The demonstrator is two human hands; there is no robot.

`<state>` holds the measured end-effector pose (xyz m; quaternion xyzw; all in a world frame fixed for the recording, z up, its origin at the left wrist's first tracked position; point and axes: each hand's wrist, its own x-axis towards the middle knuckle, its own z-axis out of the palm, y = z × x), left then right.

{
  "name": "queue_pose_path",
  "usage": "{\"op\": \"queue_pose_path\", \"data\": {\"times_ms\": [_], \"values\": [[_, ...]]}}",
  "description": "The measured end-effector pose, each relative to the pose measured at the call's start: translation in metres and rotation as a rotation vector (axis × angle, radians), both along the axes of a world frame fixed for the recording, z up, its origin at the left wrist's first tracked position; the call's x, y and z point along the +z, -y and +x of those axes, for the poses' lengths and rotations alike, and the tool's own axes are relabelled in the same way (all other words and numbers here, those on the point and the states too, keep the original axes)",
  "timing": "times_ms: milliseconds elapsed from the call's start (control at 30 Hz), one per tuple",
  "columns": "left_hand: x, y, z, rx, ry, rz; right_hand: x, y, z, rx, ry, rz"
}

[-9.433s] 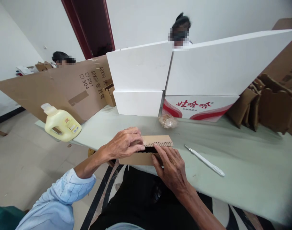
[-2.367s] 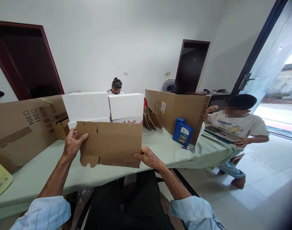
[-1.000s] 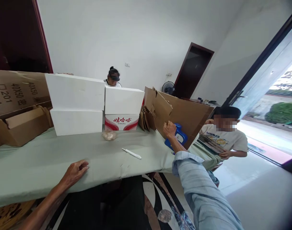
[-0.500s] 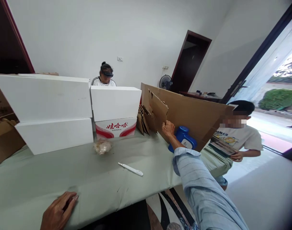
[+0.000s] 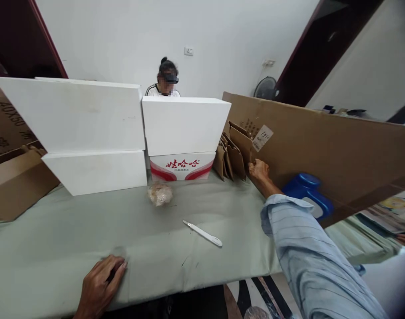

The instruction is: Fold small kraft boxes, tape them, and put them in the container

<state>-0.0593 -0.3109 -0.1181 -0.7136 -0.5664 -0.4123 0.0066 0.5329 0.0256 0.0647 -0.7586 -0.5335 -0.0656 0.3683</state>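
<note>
My right hand (image 5: 258,169) reaches out to the far right of the table, fingers closed on the lower edge of a flat folded cardboard piece (image 5: 242,144). That piece leans against a row of similar cardboard pieces (image 5: 224,159) standing beside a tall cardboard sheet (image 5: 322,146). My left hand (image 5: 100,285) rests on the pale green tablecloth (image 5: 89,230) at the near edge, fingers loosely curled with nothing in them. A white-handled knife (image 5: 202,233) lies between my hands.
Stacked white boxes (image 5: 89,133) and a red-printed carton (image 5: 181,166) stand at the back. A crumpled plastic wad (image 5: 160,194) lies before them. A blue jug (image 5: 307,192) stands by the cardboard sheet. Open cardboard boxes (image 5: 16,181) sit left. A person (image 5: 165,82) sits behind the boxes.
My right hand carried the flat cardboard piece to the stack at the far right and lowered it against the others. My left hand let go and settled on the near table edge.
</note>
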Motion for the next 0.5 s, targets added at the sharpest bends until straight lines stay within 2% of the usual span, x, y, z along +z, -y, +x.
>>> {"op": "queue_pose_path", "data": {"times_ms": [133, 233, 333, 400, 500], "values": [[0.005, 0.001, 0.004, 0.003, 0.027, -0.082, -0.006, 0.010, -0.011, -0.003, -0.035, -0.011], [0.010, 0.005, 0.005, 0.019, 0.054, -0.175, -0.014, 0.034, -0.028, 0.043, -0.054, 0.034], [0.025, -0.002, 0.003, 0.003, 0.080, -0.286, -0.030, 0.064, -0.058, 0.144, -0.086, 0.066], [0.044, -0.023, 0.004, -0.037, 0.097, -0.328, -0.046, 0.082, -0.089, 0.270, -0.117, 0.048], [0.073, -0.083, 0.019, -0.092, 0.120, -0.235, -0.073, 0.101, -0.155, 0.519, -0.172, -0.038]]}}
